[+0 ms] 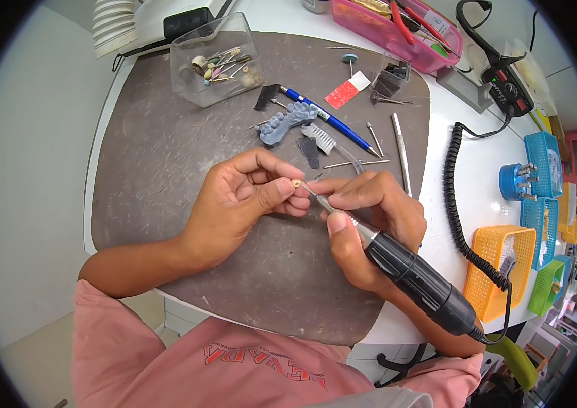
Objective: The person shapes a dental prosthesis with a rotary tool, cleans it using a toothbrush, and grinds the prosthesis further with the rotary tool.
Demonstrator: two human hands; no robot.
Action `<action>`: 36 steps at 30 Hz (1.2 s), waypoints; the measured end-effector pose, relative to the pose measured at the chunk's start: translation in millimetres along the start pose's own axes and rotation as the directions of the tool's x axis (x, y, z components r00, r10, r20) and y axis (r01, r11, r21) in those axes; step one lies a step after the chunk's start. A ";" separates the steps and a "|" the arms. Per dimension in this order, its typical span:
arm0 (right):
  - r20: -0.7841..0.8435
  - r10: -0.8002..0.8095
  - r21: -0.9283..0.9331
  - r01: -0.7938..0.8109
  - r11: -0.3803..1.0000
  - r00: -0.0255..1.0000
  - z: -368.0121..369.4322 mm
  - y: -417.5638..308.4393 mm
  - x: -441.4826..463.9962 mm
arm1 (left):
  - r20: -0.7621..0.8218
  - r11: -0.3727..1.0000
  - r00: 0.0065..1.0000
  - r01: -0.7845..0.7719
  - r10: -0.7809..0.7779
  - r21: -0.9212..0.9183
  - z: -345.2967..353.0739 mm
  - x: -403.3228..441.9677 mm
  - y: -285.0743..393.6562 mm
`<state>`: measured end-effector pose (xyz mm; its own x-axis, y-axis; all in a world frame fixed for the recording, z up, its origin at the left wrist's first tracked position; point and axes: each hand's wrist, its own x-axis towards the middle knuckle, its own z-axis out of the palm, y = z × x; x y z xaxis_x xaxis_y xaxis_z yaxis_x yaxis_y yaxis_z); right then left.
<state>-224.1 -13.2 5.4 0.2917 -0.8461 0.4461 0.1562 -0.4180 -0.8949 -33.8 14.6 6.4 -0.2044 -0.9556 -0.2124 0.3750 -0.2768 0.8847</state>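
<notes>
Between the thumb and fingers of my left hand (248, 194) is a small cream-coloured dental crown (296, 183). My right hand (377, 217) grips a black and silver rotary handpiece (418, 272) like a pen. Its thin bur (309, 190) points at the crown; whether they touch I cannot tell. Beyond my hands lie a grey-blue dental model (288, 121), a blue mechanical pencil (335, 122) and a white-bristled brush (319, 138). A dark scrap of abrasive paper (309, 153) rests close to the brush.
A clear box (186, 75) of rotary bits stands at the back left. At the back is a pink tool tray (370, 24). The handpiece's coiled cord (449, 183) runs along the right, beside an orange basket (482, 272) and blue baskets (542, 163).
</notes>
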 end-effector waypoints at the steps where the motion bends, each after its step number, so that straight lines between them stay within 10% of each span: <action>1: 0.000 0.000 0.000 0.000 1.000 1.000 0.0 0.3 -0.1 | -0.001 1.000 1.000 0.000 0.000 -0.002 0.1 0.0 -0.1; 36: 0.052 0.018 -0.041 -0.016 0.999 0.998 -6.5 -0.8 -0.2 | 0.019 0.998 0.998 -0.063 0.063 -0.010 1.0 1.4 -3.1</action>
<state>-230.4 -14.9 5.9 0.3434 -0.8351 0.4298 0.1123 -0.4178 -0.9016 -36.1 14.2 3.8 -0.1973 -0.9690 -0.1487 0.3958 -0.2175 0.8922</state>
